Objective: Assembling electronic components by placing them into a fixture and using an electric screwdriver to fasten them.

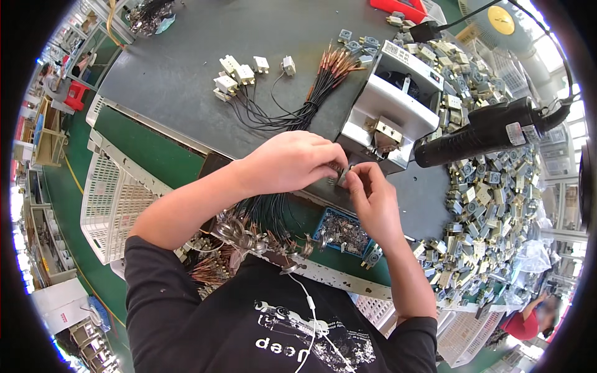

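Observation:
My left hand (300, 160) and my right hand (375, 200) meet at the table's near edge, just in front of a silver metal bench device (388, 115). Thumb and fingers of the right hand pinch a small greyish part (342, 178), mostly covered by the fingertips. The left hand's fingers curl closed beside it; what they hold is hidden. Beyond the left hand lies a bundle of black wires (305, 115) with copper-coloured ends. Several of its wires run to white connector blocks (230, 78).
A large heap of grey and white connectors (485, 205) covers the table's right side. A black cylindrical tool (476, 135) hangs over it. Near my right forearm sits a blue tray (343, 233) of small metal parts. White plastic crates (115, 199) stand at the left; a red bin (404, 9) is at the back.

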Motion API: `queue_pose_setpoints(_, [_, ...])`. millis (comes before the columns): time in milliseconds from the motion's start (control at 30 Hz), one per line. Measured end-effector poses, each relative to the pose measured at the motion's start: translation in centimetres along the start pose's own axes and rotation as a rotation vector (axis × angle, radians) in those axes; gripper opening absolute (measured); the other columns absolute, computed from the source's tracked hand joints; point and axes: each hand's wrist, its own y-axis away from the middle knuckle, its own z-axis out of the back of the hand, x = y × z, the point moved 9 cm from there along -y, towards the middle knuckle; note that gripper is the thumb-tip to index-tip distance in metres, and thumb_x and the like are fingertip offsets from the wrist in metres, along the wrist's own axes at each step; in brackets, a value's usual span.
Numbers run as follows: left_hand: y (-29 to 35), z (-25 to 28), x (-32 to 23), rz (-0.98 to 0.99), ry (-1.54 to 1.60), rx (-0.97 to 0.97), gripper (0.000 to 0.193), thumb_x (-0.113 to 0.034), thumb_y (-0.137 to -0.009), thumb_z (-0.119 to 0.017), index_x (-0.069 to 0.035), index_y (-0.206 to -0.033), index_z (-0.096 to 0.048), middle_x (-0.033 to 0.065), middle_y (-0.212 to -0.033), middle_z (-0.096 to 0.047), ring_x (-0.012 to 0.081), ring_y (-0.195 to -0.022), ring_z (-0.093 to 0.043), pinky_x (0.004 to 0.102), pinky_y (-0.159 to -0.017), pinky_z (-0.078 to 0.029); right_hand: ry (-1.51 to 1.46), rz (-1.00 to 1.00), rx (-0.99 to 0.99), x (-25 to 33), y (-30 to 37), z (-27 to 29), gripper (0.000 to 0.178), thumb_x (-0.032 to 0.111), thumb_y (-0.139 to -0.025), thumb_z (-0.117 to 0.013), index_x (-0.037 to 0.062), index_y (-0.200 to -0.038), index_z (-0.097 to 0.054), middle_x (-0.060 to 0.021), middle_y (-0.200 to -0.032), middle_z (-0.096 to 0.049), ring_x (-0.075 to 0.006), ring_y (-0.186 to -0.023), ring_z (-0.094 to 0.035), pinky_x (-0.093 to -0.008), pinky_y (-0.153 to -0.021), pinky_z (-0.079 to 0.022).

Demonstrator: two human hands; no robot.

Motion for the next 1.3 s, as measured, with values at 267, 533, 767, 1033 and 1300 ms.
queue_pose_setpoints(267, [0.3,0.4,-2.7,-0.372,-0.286,-0.033,0.014,-0.01,-0.081,-0.069,-0.011,-0.095,-0.066,-0.0001,-0.102,-0.07,0.0196,-0.094,-0.068,0.034,-0.081,-0.053,0.008,-0.119,0.093,-0.8,-0.6,-0.6,0.037,0.029,-0.108,-0.045,0.0005,-0.087,-0.058,-0.0061,-0.067,-0.065,-0.0096,-0.052,-0.054,-0.0283,-0.05,-0.043])
queue_pose_setpoints(533, [-0.2,0.4,-0.4,-0.281,-0.28,-0.012,0.018,-0.017,-0.084,-0.066,-0.011,-0.101,-0.068,0.0042,-0.1,-0.069,0.0239,-0.093,-0.067,0.0362,-0.084,-0.054,0.513,0.16,-0.103,2.9,-0.7,0.4,0.019,0.02,-0.098,-0.064,0.0018,-0.094,-0.066,-0.0126,-0.07,-0.067,-0.0275,-0.058,-0.063,-0.0396,-0.057,-0.05])
queue_pose_setpoints(767, [-0.2,1.9,2.0,0.004,-0.122,-0.011,0.02,-0.014,-0.091,-0.069,-0.007,-0.11,-0.07,0.0078,-0.099,-0.071,0.0251,-0.091,-0.069,0.0361,-0.08,-0.055,0.259,0.643,0.144,6.5,2.7,-6.6,0.026,0.004,-0.081,-0.071,0.0078,-0.107,-0.071,-0.011,-0.105,-0.068,-0.0267,-0.09,-0.067,-0.0381,-0.076,-0.055])
queue_pose_setpoints(1033, [0.8,3.7,2.5,0.089,-0.028,-0.045,0.021,-0.009,-0.091,-0.069,-0.005,-0.112,-0.069,0.0084,-0.098,-0.071,0.023,-0.09,-0.071,0.0326,-0.078,-0.055,0.368,0.81,0.36,6.7,3.2,-8.0,0.029,0.006,-0.072,-0.065,0.0078,-0.101,-0.066,-0.0155,-0.129,-0.061,-0.0309,-0.109,-0.064,-0.0385,-0.087,-0.054])
queue_pose_setpoints(1300, [3.3,2.4,2.8,0.283,0.006,0.37,0.019,-0.017,-0.091,-0.068,-0.006,-0.106,-0.068,0.0105,-0.091,-0.069,0.0232,-0.079,-0.068,0.0371,-0.072,-0.054,0.046,0.671,0.414,5.2,2.6,-5.4,0.035,-0.012,-0.072,-0.064,0.0069,-0.102,-0.068,-0.0127,-0.117,-0.067,-0.0307,-0.101,-0.069,-0.0368,-0.081,-0.057])
